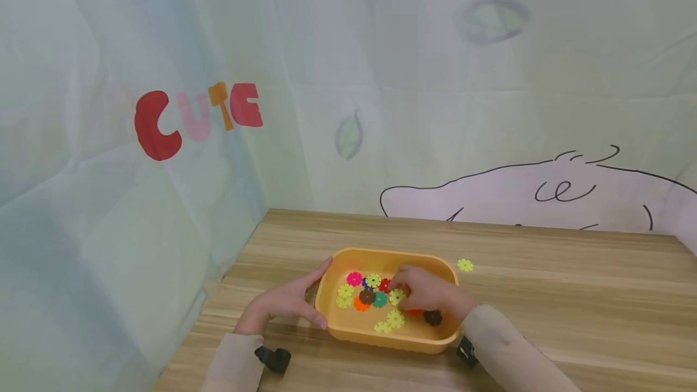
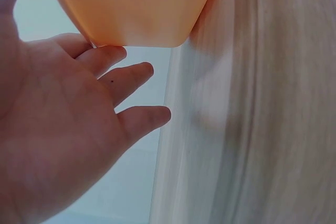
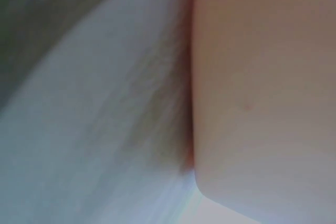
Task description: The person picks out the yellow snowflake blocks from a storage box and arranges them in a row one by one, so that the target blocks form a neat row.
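In the head view an orange-yellow plastic tray point(image 1: 354, 333) holds several flower-shaped plastic discs, among them a pink disc point(image 1: 354, 279), a brown disc point(image 1: 367, 296), a green disc point(image 1: 380, 299) and yellow-green ones. My left hand point(image 1: 288, 300) touches the tray's left end, thumb and index finger spread along its side. The left wrist view shows the left hand point(image 2: 68, 114) with its other fingers loosely extended beside the tray point(image 2: 136, 9). Inside the tray, my right hand point(image 1: 427, 289) has bent fingers around a yellow-green disc point(image 1: 396, 297); whether it pinches that disc is unclear.
One yellow-green disc point(image 1: 465, 265) lies outside the tray on the wooden table point(image 1: 572, 295). Fabric walls point(image 1: 305, 77) with printed letters and a drawing stand to the left and behind. The right wrist view is a blurred close-up.
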A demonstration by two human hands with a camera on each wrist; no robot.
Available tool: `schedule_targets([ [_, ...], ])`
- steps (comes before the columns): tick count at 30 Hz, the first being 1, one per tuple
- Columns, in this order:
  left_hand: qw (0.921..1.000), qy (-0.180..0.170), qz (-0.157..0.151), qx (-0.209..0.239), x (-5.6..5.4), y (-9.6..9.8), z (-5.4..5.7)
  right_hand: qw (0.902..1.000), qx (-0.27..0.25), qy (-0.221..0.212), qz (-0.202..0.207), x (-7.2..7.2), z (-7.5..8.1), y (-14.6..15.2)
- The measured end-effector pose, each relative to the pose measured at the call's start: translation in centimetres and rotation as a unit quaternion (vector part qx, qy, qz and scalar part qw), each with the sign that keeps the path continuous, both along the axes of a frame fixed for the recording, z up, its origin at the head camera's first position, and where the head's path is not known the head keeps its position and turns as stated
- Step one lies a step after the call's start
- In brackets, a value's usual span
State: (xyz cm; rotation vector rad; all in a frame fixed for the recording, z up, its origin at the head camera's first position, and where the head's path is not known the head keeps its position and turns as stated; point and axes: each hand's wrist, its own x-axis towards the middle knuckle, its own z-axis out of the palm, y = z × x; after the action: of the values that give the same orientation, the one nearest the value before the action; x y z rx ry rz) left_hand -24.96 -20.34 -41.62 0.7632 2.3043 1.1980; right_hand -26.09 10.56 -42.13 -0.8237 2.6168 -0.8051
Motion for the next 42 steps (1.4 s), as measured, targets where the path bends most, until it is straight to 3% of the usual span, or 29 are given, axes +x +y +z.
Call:
schedule_targets([
  [25,0.9999,-0.009,0.005,-0.005,-0.14,-0.11,-0.17,0.9992,0.023,0.024,0.022,-0.19,-0.03,0.06],
  [34,0.9999,-0.003,0.008,-0.012,0.02,-0.12,-0.06,0.9998,0.013,0.012,0.01,-0.13,0.03,-0.02],
  [42,0.9998,-0.001,0.006,-0.016,0.0,-0.16,-0.12,0.9989,-0.037,0.027,0.007,0.0,0.27,0.29],
])
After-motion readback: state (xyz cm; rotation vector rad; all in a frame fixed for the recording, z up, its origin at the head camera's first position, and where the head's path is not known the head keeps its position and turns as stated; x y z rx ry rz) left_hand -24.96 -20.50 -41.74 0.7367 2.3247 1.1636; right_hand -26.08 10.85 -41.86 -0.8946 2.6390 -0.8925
